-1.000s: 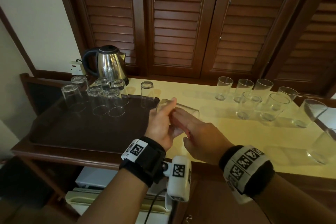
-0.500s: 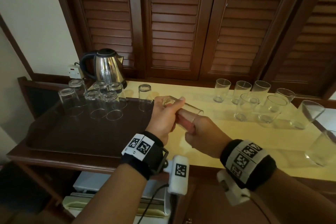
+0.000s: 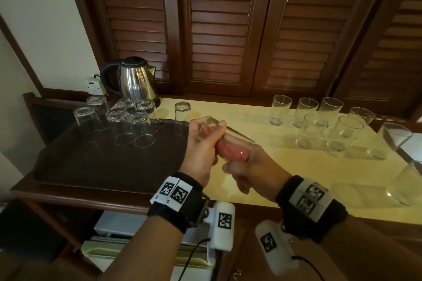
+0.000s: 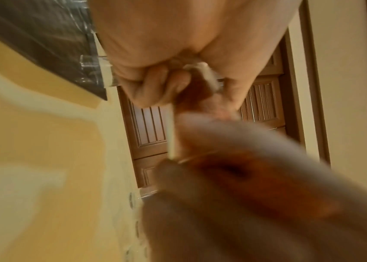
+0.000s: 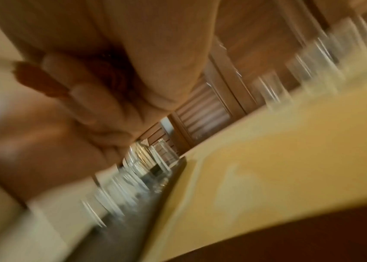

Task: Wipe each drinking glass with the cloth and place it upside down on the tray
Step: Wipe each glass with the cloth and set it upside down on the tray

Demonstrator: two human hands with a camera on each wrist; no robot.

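Head view: left hand [image 3: 201,150] grips sideways glass [image 3: 225,138], mouth rightward; right hand [image 3: 249,166] fingers inside.

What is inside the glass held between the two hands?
A pinkish cloth fills the held glass, pushed in by the right hand. The left hand grips its base. The right fingers are covered.

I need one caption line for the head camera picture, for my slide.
Left hand grips a glass on its side while right hand pushes a pink cloth inside, beside the tray.
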